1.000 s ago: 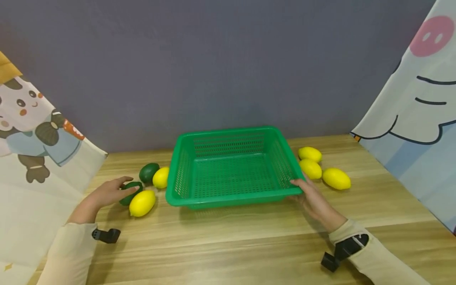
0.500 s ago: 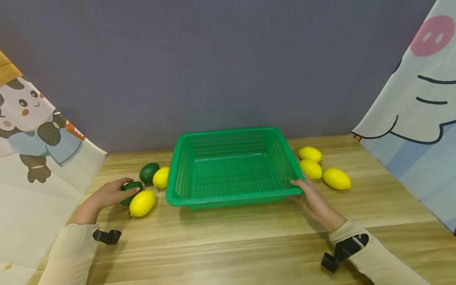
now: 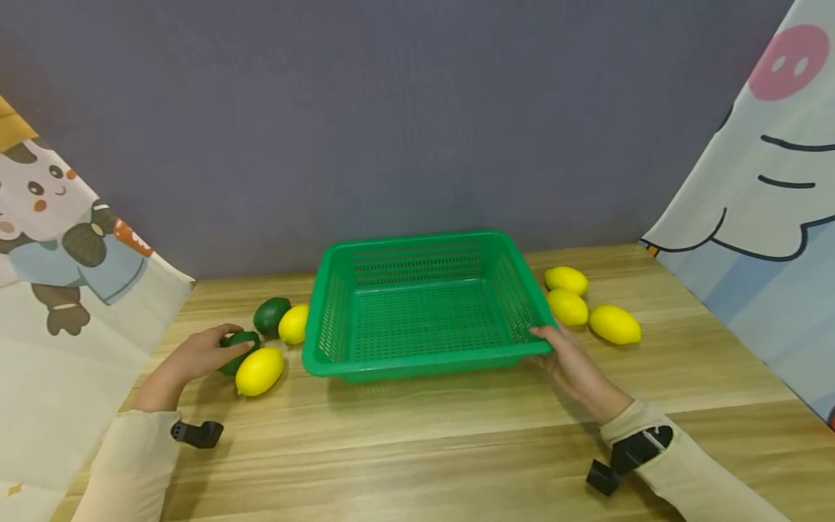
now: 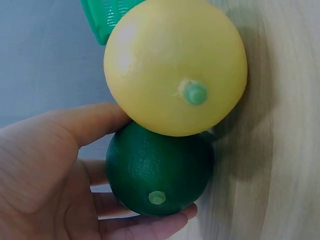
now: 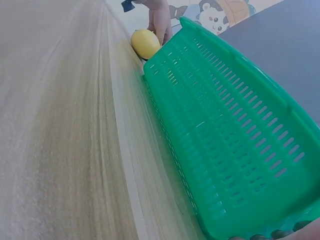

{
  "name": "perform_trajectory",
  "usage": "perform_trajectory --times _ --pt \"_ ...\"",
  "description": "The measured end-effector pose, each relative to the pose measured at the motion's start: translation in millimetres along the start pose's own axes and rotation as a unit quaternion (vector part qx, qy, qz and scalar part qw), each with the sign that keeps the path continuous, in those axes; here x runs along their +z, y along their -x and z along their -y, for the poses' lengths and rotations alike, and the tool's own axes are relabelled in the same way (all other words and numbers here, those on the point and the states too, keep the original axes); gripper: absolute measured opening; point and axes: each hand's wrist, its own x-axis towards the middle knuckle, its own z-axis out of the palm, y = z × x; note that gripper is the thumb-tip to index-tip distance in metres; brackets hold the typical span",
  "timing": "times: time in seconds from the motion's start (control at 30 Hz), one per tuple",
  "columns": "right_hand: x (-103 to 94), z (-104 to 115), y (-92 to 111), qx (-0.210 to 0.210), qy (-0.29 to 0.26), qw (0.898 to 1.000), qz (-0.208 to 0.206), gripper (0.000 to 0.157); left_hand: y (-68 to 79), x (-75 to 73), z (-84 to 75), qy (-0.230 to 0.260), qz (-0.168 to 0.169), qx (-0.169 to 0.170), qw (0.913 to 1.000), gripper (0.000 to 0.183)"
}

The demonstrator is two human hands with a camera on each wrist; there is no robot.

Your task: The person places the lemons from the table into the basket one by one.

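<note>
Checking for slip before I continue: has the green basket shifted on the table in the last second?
No. The green basket sits the same against the lemons beside it; the slight offset is camera motion.

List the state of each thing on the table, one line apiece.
Basket: upright, holds nothing, right hand grips its near right corner.
Green fruit: on the table, left hand curled round it, touching a lemon.
Second green fruit: lying loose beside another lemon.
Three lemons: loose, right of the basket.
</note>
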Motion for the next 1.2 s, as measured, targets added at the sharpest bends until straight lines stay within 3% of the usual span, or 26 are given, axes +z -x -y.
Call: perform_trajectory --times 0.57,0.83,1.2 --pt "-0.1 0 -2 0.002 -0.026 1.000 -0.003 0.046 5.5 -7.3 -1.4 -0.025 -0.037 0.007 0.9990 0.065" --pt "0.1 2 -3 0.002 -0.026 1.000 -0.001 0.055 8.8 -18.1 -9.2 -0.042 -0.044 0.012 0.9980 0.064" --pt "-1.7 -1 -1 0.003 -0.032 0.999 -0.001 0.051 8.1 -30.1 -25.5 -0.037 -0.074 0.031 0.9961 0.062"
